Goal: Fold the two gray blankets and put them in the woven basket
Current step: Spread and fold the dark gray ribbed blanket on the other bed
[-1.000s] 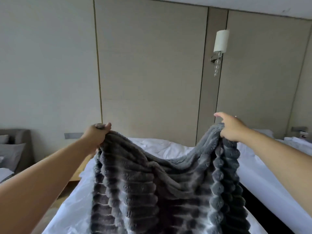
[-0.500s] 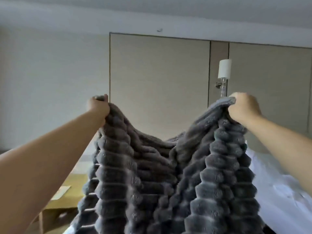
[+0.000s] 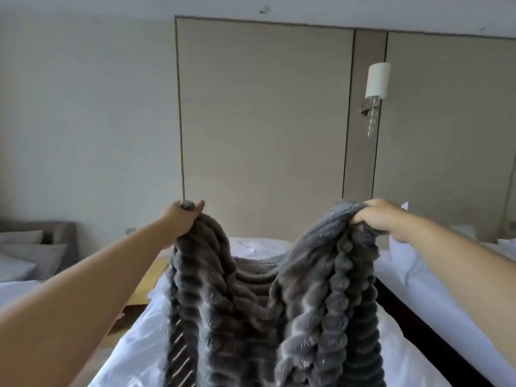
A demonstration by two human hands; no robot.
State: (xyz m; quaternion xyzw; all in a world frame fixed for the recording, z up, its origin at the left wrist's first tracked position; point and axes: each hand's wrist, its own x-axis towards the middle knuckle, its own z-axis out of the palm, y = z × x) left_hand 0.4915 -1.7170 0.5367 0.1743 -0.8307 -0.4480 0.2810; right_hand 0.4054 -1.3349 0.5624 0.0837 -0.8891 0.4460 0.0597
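Note:
A ribbed dark gray plush blanket (image 3: 251, 317) hangs in front of me over a white bed (image 3: 134, 347). My left hand (image 3: 183, 219) grips its upper left corner in a fist. My right hand (image 3: 377, 215) grips the upper right corner, fingers curled over the edge. Between the two hands the top edge sags in a deep dip, and the lower part runs out of the frame. No second blanket or woven basket is in view.
A second white bed (image 3: 435, 286) lies at the right across a dark gap. A wooden nightstand (image 3: 149, 283) stands left of the bed. A gray sofa with cushions (image 3: 36, 247) is at far left. A wall lamp (image 3: 375, 88) hangs on the panelled wall.
Both hands first lifted the blanket high, then came back down with it toward the bed. The hands stayed on the same two corners.

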